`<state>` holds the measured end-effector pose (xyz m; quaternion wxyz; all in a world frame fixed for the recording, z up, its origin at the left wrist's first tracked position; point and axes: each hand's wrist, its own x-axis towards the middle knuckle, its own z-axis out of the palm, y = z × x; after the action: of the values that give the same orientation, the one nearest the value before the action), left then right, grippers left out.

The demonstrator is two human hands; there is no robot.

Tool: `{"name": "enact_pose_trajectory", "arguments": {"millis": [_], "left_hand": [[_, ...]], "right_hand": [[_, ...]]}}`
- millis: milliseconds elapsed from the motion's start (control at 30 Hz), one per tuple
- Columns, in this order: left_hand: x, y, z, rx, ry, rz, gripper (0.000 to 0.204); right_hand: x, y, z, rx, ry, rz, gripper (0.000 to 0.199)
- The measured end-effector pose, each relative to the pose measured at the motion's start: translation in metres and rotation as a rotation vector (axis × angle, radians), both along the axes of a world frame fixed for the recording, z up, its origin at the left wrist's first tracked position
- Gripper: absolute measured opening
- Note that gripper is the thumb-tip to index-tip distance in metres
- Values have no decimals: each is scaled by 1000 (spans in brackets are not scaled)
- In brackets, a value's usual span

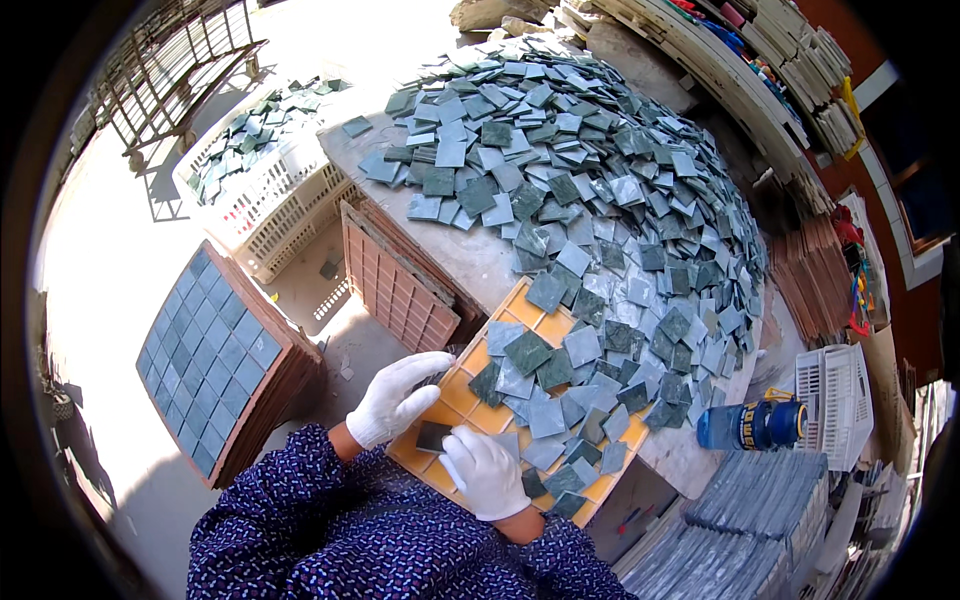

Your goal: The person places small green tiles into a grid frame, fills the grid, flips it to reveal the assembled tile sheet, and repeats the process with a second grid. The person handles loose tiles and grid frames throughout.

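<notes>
A yellow gridded tray (462,397) lies before me, its upper part covered with loose green-grey square stone tiles (528,352). My left hand (396,400), in a white glove, is over the tray's left edge, fingers stretched out and thumb apart. I see no tile in it. The white-gloved right hand (486,474) is over the tray's near part, its fingers closed at the edge of a dark square tile (433,437). That tile lies at the tray's near-left end. Part of its edge is hidden by the fingers.
A large heap of tiles (600,150) covers the table (465,262). To the left stands a stack of brown trays (285,385) topped with a tile-filled one. Beyond are gridded panels (395,275) and a white crate (285,205). A blue bottle (745,425) and stacked grey slabs (750,520) are at right.
</notes>
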<state>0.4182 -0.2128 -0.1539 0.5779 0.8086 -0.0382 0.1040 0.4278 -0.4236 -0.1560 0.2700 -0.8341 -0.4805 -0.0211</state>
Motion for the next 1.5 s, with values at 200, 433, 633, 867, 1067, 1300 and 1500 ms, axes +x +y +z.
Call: {"name": "enact_pose_trajectory", "arguments": {"millis": [200, 433, 633, 867, 1067, 1300, 1500], "left_hand": [[-84, 19, -12, 454, 54, 27, 48], [-93, 2, -30, 692, -2, -190, 69], [-59, 24, -31, 593, 5, -540, 71], [-70, 13, -36, 696, 48, -485, 69], [-67, 3, -26, 776, 61, -488, 70], [-75, 17, -43, 284, 87, -476, 65], [-76, 1, -39, 669, 106, -369, 60]], "right_hand": [[-3, -37, 18, 17, 244, -321, 37], [-11, -74, 14, -46, 214, -348, 36], [7, -51, 17, -318, 95, -171, 51], [14, -51, 1, -138, 245, -254, 40], [8, -40, 5, 118, 897, -548, 35], [-1, -42, -2, 142, 1096, -450, 34], [14, -53, 21, 286, 987, -620, 36]]}}
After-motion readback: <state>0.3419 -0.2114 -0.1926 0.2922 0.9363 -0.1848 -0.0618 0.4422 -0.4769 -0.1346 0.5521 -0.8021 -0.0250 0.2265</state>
